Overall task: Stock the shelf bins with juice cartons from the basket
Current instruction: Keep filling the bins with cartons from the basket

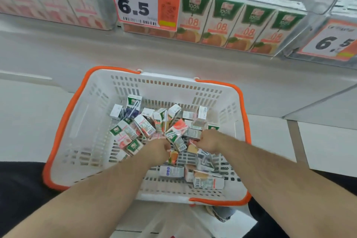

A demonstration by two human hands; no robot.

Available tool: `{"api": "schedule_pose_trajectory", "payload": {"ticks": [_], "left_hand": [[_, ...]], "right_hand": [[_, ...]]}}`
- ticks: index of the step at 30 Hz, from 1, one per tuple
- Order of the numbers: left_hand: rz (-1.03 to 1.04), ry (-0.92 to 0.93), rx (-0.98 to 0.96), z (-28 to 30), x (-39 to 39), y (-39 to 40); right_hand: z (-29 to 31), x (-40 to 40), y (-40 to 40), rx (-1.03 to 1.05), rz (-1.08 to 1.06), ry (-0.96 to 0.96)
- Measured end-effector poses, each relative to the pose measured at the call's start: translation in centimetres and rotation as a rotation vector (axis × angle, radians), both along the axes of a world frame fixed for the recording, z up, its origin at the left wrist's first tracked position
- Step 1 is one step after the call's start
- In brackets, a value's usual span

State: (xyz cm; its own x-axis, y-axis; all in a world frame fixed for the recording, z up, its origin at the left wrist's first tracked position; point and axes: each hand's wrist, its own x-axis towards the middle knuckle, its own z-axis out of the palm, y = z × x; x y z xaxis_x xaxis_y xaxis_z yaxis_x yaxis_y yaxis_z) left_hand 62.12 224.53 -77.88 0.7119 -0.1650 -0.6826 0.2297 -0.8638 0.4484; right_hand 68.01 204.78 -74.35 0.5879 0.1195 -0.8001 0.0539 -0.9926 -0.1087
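Observation:
A white basket [81, 121] with an orange rim stands on the floor below the shelf, holding several small juice cartons in a loose heap. Both my hands reach down into the heap. My left hand [157, 149] has its fingers curled round a carton with a pink grapefruit print [176, 131]. My right hand [209, 141] is curled into the pile over a grey-sided carton [193, 133]; its fingertips are hidden. Above, a clear shelf bin [286, 52] holds a row of upright grapefruit cartons [222, 23].
A second bin of pink cartons [58, 0] sits at the upper left and another bin [345, 6] at the far right. Orange price tags reading 6.5 [143, 4] hang on the bin fronts. A thin plastic bag [173, 222] lies on the floor in front of the basket.

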Motion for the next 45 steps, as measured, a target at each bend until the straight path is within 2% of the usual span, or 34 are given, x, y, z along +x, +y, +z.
{"api": "schedule_pose_trajectory", "payload": {"ticks": [3,5,7,9,12,15,17,22,24,28,32,34,36,39,41,43,45], "left_hand": [[0.197,-0.143,0.05,-0.7,0.6,-0.4],[0.162,-0.309,0.139,-1.3,1.1,-0.9],[0.062,-0.391,0.197,-1.8,1.8,-1.8],[-0.014,-0.376,0.257,-2.4,2.5,-2.8],[-0.036,-0.355,0.349,-3.4,3.4,-3.5],[-0.001,-0.363,0.305,-3.7,4.1,-3.3],[0.16,-0.313,0.162,-3.3,4.2,-2.6],[0.759,-0.152,-0.361,0.4,4.3,-0.6],[0.923,-0.099,-0.561,2.1,4.6,0.5],[1.128,0.083,-1.105,6.4,5.2,1.6],[1.261,0.156,-1.419,11.4,5.1,0.7],[1.233,0.13,-1.383,13.5,5.0,0.2],[1.058,0.077,-1.184,15.6,4.4,-0.4],[0.47,-0.215,-0.674,17.8,3.8,-1.1],[0.159,-0.349,-0.47,18.8,3.5,-2.0],[0.062,-0.414,-0.401,20.3,3.2,-3.3],[0.054,-0.536,-0.35,21.2,3.4,-4.4]], "right_hand": [[-1.4,-0.2,-0.2,0.042,-0.205,0.074],[-2.0,-0.8,0.0,0.013,-0.282,0.139],[-3.0,-1.4,0.3,-0.073,-0.227,0.204],[-3.9,-2.3,0.6,-0.123,-0.179,0.246],[-4.6,-2.9,0.6,-0.112,-0.229,0.208],[-4.0,-2.4,0.1,-0.072,-0.33,0.215],[-3.2,-1.6,-0.3,-0.036,-0.407,0.219],[0.3,0.4,-0.8,0.147,-0.594,0.134],[2.3,1.2,-0.8,0.26,-0.734,0.099],[7.6,2.6,-0.7,0.458,-0.883,0.049],[13.0,2.9,-0.5,0.552,-0.861,0.011],[15.4,2.7,-0.4,0.574,-0.795,-0.05],[17.8,2.5,-0.4,0.568,-0.712,-0.158],[21.6,1.5,-0.6,0.504,-0.563,-0.384],[24.0,0.6,-0.7,0.43,-0.444,-0.522],[26.0,-0.1,-0.5,0.378,-0.34,-0.6],[27.5,-0.4,-0.3,0.397,-0.264,-0.636]]}}
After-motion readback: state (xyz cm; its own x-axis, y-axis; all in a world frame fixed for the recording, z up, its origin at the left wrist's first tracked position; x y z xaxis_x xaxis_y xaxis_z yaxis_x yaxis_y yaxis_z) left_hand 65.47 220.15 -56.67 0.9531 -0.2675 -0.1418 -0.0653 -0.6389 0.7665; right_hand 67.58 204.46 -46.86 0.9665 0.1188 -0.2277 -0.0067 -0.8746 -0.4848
